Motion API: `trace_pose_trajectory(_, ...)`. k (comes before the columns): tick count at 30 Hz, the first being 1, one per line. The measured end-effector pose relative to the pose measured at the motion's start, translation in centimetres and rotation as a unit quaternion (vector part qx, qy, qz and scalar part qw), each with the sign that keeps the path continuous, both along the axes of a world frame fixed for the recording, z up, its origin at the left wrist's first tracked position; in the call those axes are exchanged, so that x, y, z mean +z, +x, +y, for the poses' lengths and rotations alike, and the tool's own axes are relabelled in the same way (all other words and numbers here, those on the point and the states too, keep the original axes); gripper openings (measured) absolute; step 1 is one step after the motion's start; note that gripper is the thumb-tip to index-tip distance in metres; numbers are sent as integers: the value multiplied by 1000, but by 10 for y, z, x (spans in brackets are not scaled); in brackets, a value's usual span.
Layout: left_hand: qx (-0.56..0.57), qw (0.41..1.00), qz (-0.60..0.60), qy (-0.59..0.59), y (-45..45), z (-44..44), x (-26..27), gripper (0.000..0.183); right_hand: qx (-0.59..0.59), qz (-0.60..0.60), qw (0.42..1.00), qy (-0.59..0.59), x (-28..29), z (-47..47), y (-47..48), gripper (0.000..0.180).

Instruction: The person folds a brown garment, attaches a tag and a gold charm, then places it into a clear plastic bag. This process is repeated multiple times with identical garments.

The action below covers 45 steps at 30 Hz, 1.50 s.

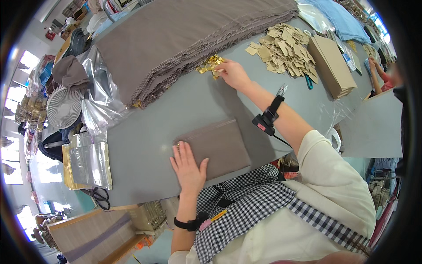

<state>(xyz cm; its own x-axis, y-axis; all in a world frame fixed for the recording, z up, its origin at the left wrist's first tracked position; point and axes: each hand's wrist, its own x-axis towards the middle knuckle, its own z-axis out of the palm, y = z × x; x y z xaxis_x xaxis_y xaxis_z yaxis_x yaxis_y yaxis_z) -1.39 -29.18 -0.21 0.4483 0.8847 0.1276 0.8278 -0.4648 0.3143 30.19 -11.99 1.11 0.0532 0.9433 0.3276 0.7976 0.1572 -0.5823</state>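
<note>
My left hand [188,165] lies flat on the left part of a folded grey-brown cloth [224,145], fingers extended and thumb apart. A small gold-coloured bit shows at the cloth's edge by the fingertips. Farther off, my right hand [232,74] reaches to a small heap of shiny gold pieces [211,64], its thumb and fingers drawn together at the heap. Whether a piece is pinched between them cannot be made out. Just behind the heap runs the serrated-looking edge of a large stack of grey-brown cloth [197,29].
Right of the heap lie a pile of tan tags [285,49], a teal-handled cutter [308,82] and a stack of cardboard pieces [331,66]. At left are a white fan [64,107], clear plastic bags [90,165] and black scissors [100,198]. Another person's arm [377,76] shows far right.
</note>
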Motion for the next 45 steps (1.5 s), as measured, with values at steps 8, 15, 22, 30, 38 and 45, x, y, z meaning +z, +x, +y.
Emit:
trace_pose_trajectory(8, 24, 999, -15, -33, 20, -6, 9, 77, 31, -211, 977, -28, 2, -15, 0, 12)
trace_pose_trajectory(15, 29, 994, -86, -55, 17, -9, 5, 74, -107, 134, 980, 105, 26, -48, 40, 12)
trace_pose_trajectory(22, 23, 979, -184, -83, 7, -8, 14, 67, -55, 48, 997, -32, 18, -50, 26, 23)
trace_pose_trajectory(30, 61, 968, -239, -46, -8, -1, 54, 49, -53, 105, 989, -84, 12, -24, 9, 27)
trace_pose_trajectory(38, -4, 932, -345, -115, 39, 63, 96, 32, -7, 426, 900, -95, 82, -30, 31, 19)
trace_pose_trajectory(45, -90, 915, -385, -79, 118, 102, 93, 48, 95, 522, 835, -146, 121, -64, -7, 21)
